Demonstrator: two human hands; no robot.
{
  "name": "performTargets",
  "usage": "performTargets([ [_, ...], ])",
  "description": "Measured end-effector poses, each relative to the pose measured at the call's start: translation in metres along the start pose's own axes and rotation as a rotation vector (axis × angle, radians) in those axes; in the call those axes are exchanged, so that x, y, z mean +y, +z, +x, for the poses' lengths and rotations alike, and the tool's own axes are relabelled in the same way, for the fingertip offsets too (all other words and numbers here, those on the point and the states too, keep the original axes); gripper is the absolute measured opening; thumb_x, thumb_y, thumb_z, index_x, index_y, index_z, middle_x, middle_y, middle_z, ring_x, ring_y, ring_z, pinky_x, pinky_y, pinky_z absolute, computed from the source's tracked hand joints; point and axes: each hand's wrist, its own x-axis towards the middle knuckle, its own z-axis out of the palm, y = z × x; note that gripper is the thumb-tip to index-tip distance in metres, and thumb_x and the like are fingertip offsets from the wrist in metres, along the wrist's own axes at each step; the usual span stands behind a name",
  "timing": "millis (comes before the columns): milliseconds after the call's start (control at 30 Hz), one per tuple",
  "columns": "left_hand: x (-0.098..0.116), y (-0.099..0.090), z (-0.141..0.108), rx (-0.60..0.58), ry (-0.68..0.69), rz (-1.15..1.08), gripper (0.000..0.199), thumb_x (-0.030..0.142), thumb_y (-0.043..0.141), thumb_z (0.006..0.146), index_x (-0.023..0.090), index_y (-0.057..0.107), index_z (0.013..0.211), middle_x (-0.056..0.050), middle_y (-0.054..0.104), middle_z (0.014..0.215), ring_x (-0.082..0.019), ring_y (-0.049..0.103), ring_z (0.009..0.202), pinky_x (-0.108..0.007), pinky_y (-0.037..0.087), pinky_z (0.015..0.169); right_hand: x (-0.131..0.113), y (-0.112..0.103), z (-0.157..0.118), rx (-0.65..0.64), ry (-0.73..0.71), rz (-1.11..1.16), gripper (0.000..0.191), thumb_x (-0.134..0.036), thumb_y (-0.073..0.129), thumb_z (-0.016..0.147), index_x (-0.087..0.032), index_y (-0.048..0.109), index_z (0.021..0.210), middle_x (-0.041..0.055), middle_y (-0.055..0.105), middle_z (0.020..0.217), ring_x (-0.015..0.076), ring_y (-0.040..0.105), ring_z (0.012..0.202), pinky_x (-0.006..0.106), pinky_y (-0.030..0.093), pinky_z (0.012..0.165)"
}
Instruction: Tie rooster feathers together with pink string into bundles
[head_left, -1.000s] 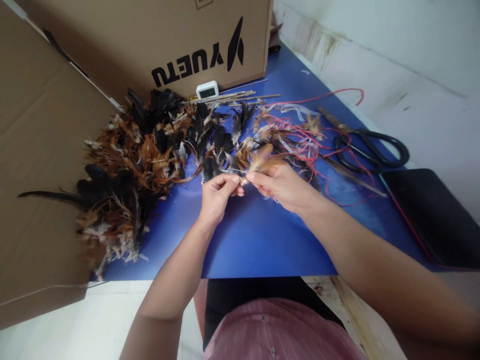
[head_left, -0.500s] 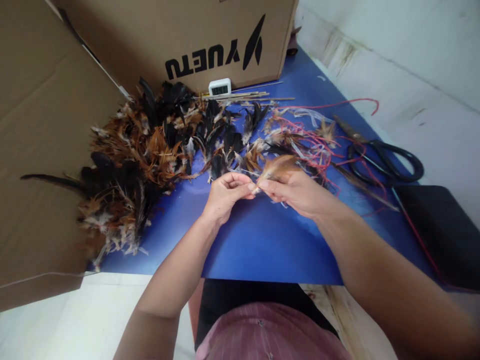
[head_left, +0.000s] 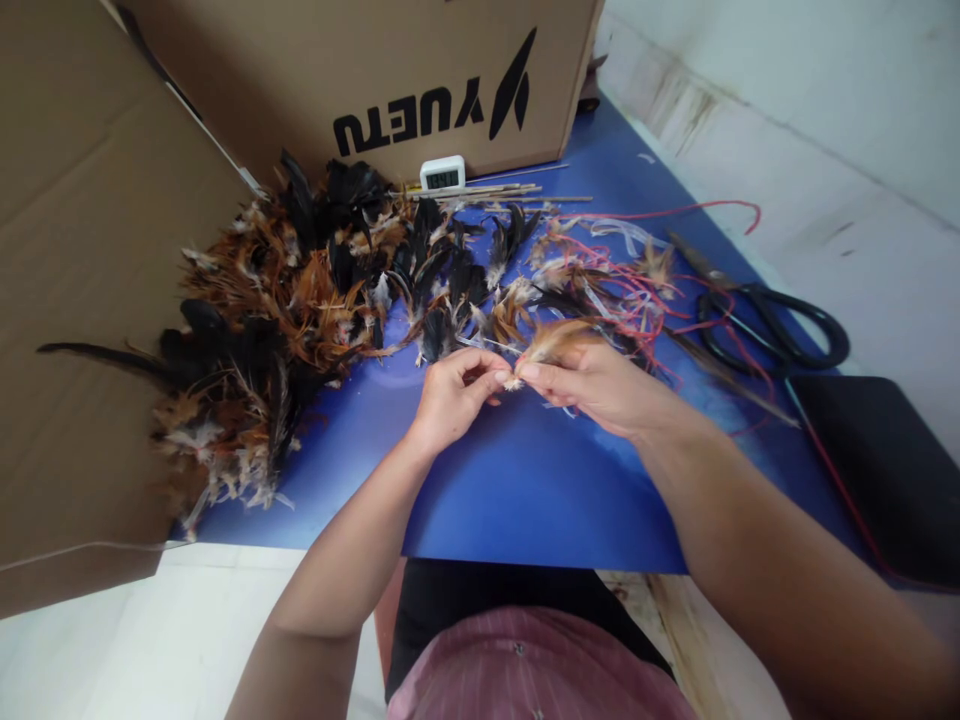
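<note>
My right hand (head_left: 581,385) pinches a bunch of light brown feathers (head_left: 562,335) near its base, the soft tips pointing away from me. Close beside it, my left hand (head_left: 461,395) is closed, thumb against fingertips, right at the pale base of the bunch. What lies between the left fingertips is too small to make out. A thin pale strand or stick (head_left: 501,346) runs just behind the fingers. Both hands are over the blue table (head_left: 525,490). Loose black and brown feathers (head_left: 457,280) lie just beyond them.
A large feather heap (head_left: 300,290) fills the left side against cardboard boxes (head_left: 277,80). Behind are a small white digital clock (head_left: 442,174) and thin sticks (head_left: 502,192). Tangled red string (head_left: 637,290), black-handled scissors (head_left: 780,325) and a dark flat device (head_left: 877,460) lie to the right.
The left fingertips have shifted slightly at the base of the feather bunch, with more of its pale end showing. The right hand keeps its hold. The whole view has moved a little.
</note>
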Motion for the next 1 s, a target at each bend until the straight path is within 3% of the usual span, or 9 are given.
performTargets([
  [300, -0.005, 0.007, -0.001, 0.02, -0.042, -0.113, 0.026, 0.04, 0.063, 0.076, 0.015, 0.057, 0.078, 0.002, 0.053, 0.057, -0.005, 0.046, 0.044, -0.015, 0.036, 0.038, 0.004, 0.0, 0.002, -0.035, 0.054, 0.058, 0.025, -0.035, 0.062, 0.076, -0.018, 0.051, 0.062, -0.0057, 0.042, 0.052, 0.005, 0.033, 0.043, 0.022, 0.02, 0.04],
  [500, -0.005, 0.015, -0.002, 0.035, 0.119, -0.23, 0.02, 0.035, 0.064, 0.077, 0.016, 0.058, 0.077, -0.003, 0.055, 0.09, -0.004, 0.05, 0.048, -0.017, 0.036, 0.036, 0.006, -0.001, 0.003, -0.001, 0.088, 0.211, 0.021, -0.032, 0.071, 0.069, -0.018, 0.056, 0.074, -0.0062, 0.045, 0.051, 0.0049, 0.035, 0.042, 0.021, 0.019, 0.039],
  [667, -0.005, 0.018, -0.004, 0.021, 0.168, -0.296, 0.016, 0.032, 0.063, 0.079, 0.017, 0.058, 0.08, -0.002, 0.056, 0.088, -0.004, 0.051, 0.046, -0.017, 0.034, 0.035, 0.004, 0.001, 0.003, 0.022, 0.082, 0.29, 0.027, -0.027, 0.074, 0.064, -0.018, 0.056, 0.082, -0.0056, 0.05, 0.054, 0.0055, 0.038, 0.043, 0.02, 0.02, 0.039],
  [833, -0.005, 0.02, -0.004, 0.038, 0.1, -0.4, 0.021, 0.035, 0.066, 0.076, 0.017, 0.055, 0.078, -0.002, 0.06, 0.085, -0.004, 0.05, 0.045, -0.017, 0.034, 0.035, 0.002, 0.003, 0.003, 0.024, 0.05, 0.311, 0.034, -0.026, 0.074, 0.063, -0.018, 0.055, 0.089, -0.006, 0.051, 0.055, 0.0062, 0.041, 0.045, 0.019, 0.02, 0.039],
  [1000, -0.006, 0.02, -0.002, 0.036, 0.086, -0.472, 0.022, 0.033, 0.068, 0.074, 0.017, 0.054, 0.078, -0.001, 0.06, 0.081, -0.005, 0.053, 0.048, -0.017, 0.037, 0.037, 0.001, 0.002, 0.003, 0.01, 0.02, 0.281, 0.029, -0.029, 0.074, 0.064, -0.017, 0.058, 0.086, -0.0038, 0.054, 0.061, 0.0064, 0.043, 0.049, 0.02, 0.022, 0.04],
])
